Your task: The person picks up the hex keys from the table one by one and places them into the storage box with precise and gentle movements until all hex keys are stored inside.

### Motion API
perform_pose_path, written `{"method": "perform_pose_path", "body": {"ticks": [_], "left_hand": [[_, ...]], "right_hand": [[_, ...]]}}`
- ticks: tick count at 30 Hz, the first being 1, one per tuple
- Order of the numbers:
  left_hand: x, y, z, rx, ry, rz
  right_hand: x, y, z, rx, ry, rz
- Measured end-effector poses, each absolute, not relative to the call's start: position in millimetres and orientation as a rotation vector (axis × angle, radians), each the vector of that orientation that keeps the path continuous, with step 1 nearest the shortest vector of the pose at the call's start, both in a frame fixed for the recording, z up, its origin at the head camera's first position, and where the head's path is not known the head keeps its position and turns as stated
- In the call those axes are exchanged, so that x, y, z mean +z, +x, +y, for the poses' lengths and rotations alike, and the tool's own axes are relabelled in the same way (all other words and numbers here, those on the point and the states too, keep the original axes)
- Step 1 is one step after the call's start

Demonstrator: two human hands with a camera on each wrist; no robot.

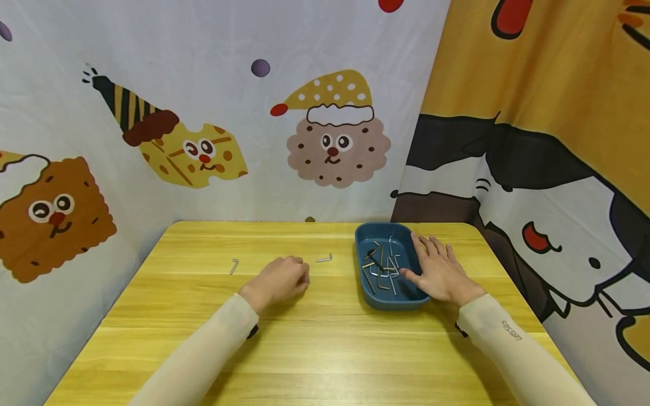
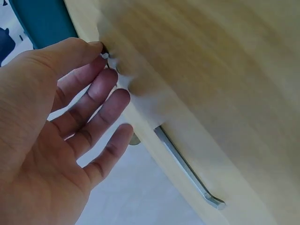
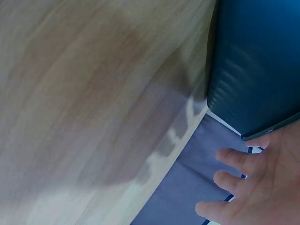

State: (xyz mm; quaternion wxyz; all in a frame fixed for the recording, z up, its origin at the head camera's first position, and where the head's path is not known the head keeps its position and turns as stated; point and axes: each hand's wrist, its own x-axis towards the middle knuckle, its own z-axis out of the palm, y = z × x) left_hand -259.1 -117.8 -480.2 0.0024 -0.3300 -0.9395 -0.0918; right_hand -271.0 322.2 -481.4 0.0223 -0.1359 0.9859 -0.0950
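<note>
A blue plastic box (image 1: pixel 393 305) on the table holds several L-shaped hex keys (image 1: pixel 378 285), silver, brass-coloured and black. My right hand (image 1: pixel 440 275) rests against the box's right side with fingers spread, the thumb reaching over the rim. In the right wrist view its fingers (image 3: pixel 232 180) are extended beside the box wall. My left hand (image 1: pixel 278 282) is low over the table, left of the box. Its thumb and index fingertip pinch what seems a hex key, mostly hidden; just a small bit shows. One silver hex key (image 1: pixel 324 259) lies beyond it, another (image 1: pixel 234 266) to its left.
The wooden table (image 1: pixel 325 361) ends at a back edge against a patterned white curtain (image 1: pixel 213 45). A yellow, black and white cartoon curtain (image 1: pixel 548 141) hangs at the right. Beside the left hand, a hex key (image 2: pixel 187 168) lies near the table edge.
</note>
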Motion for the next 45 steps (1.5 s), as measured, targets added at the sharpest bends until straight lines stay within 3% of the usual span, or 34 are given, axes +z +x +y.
{"method": "perform_pose_path", "body": {"ticks": [8,45], "left_hand": [[-484.0,-255.3,-122.7,-0.263,-0.925,-2.987],[-489.8,-251.3,-121.2,-0.206,-1.013,-2.926]], "right_hand": [[-478.8,-269.8,321.5,-0.294,-0.426,3.062],[-486.6,-269.5,326.3,-0.413,-0.473,3.101]]}}
